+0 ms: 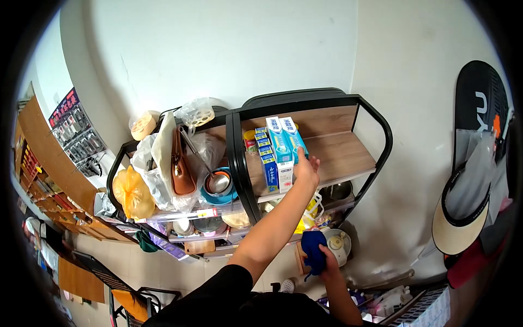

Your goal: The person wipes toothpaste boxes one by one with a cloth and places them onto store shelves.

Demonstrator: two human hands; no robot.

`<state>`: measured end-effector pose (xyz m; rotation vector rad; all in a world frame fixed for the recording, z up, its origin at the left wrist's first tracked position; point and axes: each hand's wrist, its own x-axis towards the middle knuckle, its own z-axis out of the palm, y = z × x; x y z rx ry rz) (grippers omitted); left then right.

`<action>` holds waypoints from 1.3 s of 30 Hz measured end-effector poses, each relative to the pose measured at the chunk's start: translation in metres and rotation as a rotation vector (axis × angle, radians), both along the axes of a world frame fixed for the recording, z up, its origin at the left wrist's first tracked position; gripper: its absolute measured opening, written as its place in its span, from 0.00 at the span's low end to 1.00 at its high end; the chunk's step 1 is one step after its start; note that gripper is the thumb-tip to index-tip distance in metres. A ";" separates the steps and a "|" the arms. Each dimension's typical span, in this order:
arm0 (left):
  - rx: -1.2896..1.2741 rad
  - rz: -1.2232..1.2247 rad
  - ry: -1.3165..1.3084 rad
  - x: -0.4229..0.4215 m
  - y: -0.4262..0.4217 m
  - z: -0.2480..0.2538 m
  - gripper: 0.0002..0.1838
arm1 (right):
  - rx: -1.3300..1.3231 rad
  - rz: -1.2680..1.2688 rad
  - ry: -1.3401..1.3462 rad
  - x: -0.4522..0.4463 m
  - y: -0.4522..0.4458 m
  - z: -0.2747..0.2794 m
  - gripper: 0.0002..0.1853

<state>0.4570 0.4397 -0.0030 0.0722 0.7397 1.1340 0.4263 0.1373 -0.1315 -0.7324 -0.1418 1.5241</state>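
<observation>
My left hand (308,171) reaches up to the shelf. One fingertip touches the right-hand teal-and-white toothpaste box (295,139), while its other fingers are apart at the right. A second teal-and-white toothpaste box (279,140) lies close beside that one. Small blue-and-yellow boxes (264,143), a longer blue box (269,173) and a white box (285,177) are grouped with them. Lower down, my right hand (329,261) is closed on a crumpled dark blue cloth (313,250).
The wooden shelf (340,155) has a black frame (389,136). Its left section holds a brown handbag (183,169), a yellow plastic bag (132,191) and a ladle (219,182) in a blue bowl (231,193). A sun visor (445,234) hangs at right; a chair (103,270) stands lower left.
</observation>
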 end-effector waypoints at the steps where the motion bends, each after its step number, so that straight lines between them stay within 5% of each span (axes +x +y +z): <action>1: -0.014 0.016 0.009 0.001 0.000 0.002 0.31 | -0.001 0.002 0.000 -0.001 0.002 0.004 0.28; 6: 0.033 0.029 0.035 -0.001 -0.013 0.003 0.24 | -0.051 -0.007 -0.053 0.012 0.010 0.011 0.28; 15: 0.570 -0.445 -0.123 -0.068 -0.095 -0.014 0.24 | -0.034 -0.325 -0.088 0.030 0.026 0.042 0.23; 18: 0.639 -0.676 -0.218 -0.107 -0.118 -0.013 0.40 | 0.103 -0.523 -0.332 0.030 0.024 0.071 0.23; 23: 0.701 -0.733 -0.170 -0.152 -0.138 -0.028 0.51 | 0.020 -0.686 -0.760 0.019 0.010 0.116 0.20; 25: 0.603 -0.691 -0.193 -0.163 -0.146 -0.032 0.45 | 0.355 -0.645 -1.718 0.020 0.013 0.126 0.18; 27: 0.551 -0.668 -0.228 -0.165 -0.152 -0.033 0.38 | 0.624 -0.549 -1.807 0.006 0.032 0.150 0.18; 31: 0.282 -0.627 -0.116 -0.176 -0.158 -0.059 0.34 | 0.621 -0.255 -2.012 -0.022 0.044 0.136 0.23; 39: 0.445 -0.573 0.002 -0.220 -0.177 -0.049 0.30 | 0.733 -0.376 -2.124 -0.060 0.045 0.119 0.18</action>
